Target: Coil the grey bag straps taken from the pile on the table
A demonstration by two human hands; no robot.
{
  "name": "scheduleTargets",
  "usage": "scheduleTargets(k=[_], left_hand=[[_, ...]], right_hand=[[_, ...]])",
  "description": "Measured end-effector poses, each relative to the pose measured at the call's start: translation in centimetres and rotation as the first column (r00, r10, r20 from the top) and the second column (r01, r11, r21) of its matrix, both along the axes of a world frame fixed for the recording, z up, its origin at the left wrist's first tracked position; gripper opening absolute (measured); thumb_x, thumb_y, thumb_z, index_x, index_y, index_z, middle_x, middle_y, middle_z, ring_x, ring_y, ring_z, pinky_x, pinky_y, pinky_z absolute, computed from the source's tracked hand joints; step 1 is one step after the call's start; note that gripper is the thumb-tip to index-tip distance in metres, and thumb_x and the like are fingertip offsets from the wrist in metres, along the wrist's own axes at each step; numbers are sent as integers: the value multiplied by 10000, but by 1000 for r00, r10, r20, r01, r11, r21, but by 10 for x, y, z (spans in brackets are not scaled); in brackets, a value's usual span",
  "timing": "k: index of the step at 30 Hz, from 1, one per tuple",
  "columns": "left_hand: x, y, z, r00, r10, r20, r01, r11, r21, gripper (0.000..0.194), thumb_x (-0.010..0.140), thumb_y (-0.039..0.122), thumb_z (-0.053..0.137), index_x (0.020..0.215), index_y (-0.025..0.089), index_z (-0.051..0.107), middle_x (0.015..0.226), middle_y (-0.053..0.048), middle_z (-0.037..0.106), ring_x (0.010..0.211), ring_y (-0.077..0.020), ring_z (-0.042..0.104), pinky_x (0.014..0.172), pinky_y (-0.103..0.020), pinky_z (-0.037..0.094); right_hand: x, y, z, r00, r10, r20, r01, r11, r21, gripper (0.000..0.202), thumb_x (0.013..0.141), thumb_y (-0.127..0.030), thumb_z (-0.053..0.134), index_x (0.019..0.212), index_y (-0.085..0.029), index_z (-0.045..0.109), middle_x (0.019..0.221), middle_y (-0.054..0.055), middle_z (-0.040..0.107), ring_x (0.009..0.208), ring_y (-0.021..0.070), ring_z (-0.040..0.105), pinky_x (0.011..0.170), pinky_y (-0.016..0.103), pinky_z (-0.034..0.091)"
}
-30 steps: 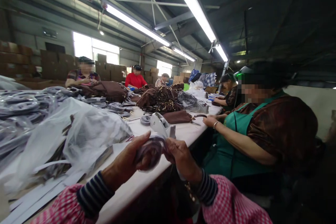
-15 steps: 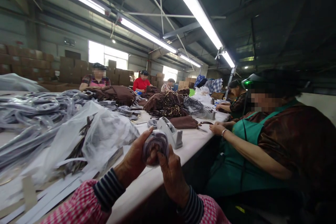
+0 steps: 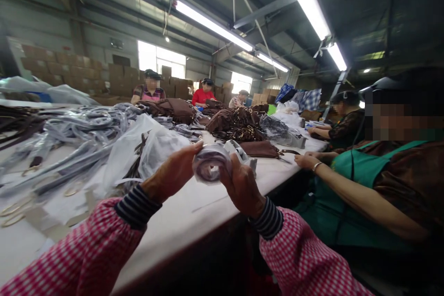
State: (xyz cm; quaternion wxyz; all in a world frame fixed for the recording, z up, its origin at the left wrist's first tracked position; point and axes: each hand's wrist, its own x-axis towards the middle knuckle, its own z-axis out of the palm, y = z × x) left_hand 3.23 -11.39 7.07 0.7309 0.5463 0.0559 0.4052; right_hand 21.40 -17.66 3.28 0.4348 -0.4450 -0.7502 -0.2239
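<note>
Between my two hands is a rolled-up strap (image 3: 207, 156), a grey coil in clear plastic with a small hole at its middle. My left hand (image 3: 175, 166) grips it from the left, thumb along the upper rim. On the other side my right hand (image 3: 243, 185) has its fingers closed on the coil's right edge. The coil is held up above the table edge, and my fingertips behind it are hidden. Just beyond it stands a grey tape dispenser (image 3: 252, 163), partly covered by the coil and my right hand.
Plastic-wrapped straps (image 3: 86, 125) are heaped on the left of the white table (image 3: 180, 222), beside a translucent plastic bag (image 3: 161, 145). Brown handbags (image 3: 239, 122) pile up farther back. At right, a co-worker in a green apron (image 3: 350, 180) handles a strap on a brown bag (image 3: 260, 149).
My view has turned left and tilted down. The coil sits higher against the table, and its middle hole now shows through where fingers were before. Both hands keep hold of it.
</note>
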Motion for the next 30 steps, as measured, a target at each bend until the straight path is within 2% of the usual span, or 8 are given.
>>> scheduleTargets(k=[3,7,12,16,18,20,24,30], left_hand=[[-26,4,-1,979,41,-201,0,980,198,430,879,588,694,840,163,750,885,-73,716,848,-254,659,754,-325,516],[-51,8,-16,814,303,-495,39,822,568,313,870,501,755,856,189,754,862,-21,659,835,-211,587,745,-276,450],[-64,8,-67,721,456,-522,112,666,737,288,965,469,656,947,191,729,1008,-39,642,953,-221,567,877,-297,435],[-73,6,-101,737,508,-445,98,572,815,266,1006,448,597,1025,208,709,1102,-53,628,1025,-234,544,934,-333,426],[-74,5,-107,738,515,-436,120,536,836,271,1002,453,598,994,210,716,1106,-61,633,1039,-247,535,927,-344,426],[-74,3,-107,724,520,-453,149,523,839,270,990,450,613,957,207,725,1103,-65,635,1045,-257,532,909,-347,422],[-72,2,-102,718,516,-467,168,522,836,244,991,410,607,963,201,730,1111,-69,631,1048,-260,536,890,-347,414],[-76,4,-101,795,461,-394,143,489,860,170,973,362,627,953,201,678,1161,-81,626,1045,-249,564,890,-349,438]], right_hand=[[-9,4,-2,964,-85,253,73,996,55,251,1089,-321,351,939,-188,503,818,75,616,706,232,602,590,334,442],[-18,15,-24,841,-156,519,179,984,7,120,1025,-212,458,956,-163,542,862,103,618,750,256,588,557,337,406],[-14,21,-48,778,107,619,115,944,-308,115,1054,-212,485,1096,-154,575,1011,95,643,842,225,615,577,300,410],[4,20,-51,896,372,242,-101,701,-706,577,871,-497,801,1300,-207,546,1144,53,652,875,184,638,703,267,483],[12,20,-52,923,384,-17,-242,545,-803,651,831,-476,842,1350,-231,534,1074,7,668,783,143,614,699,241,480],[17,20,-53,925,350,-150,-310,466,-829,625,859,-375,827,1390,-236,527,998,-24,666,693,112,563,658,219,456],[19,20,-52,927,360,-104,-278,476,-835,637,869,-226,791,1448,-250,525,997,-22,672,733,123,589,709,223,455],[12,25,-45,886,410,218,-89,612,-786,328,986,-218,636,1308,-275,659,1056,31,715,999,199,652,855,269,453]])
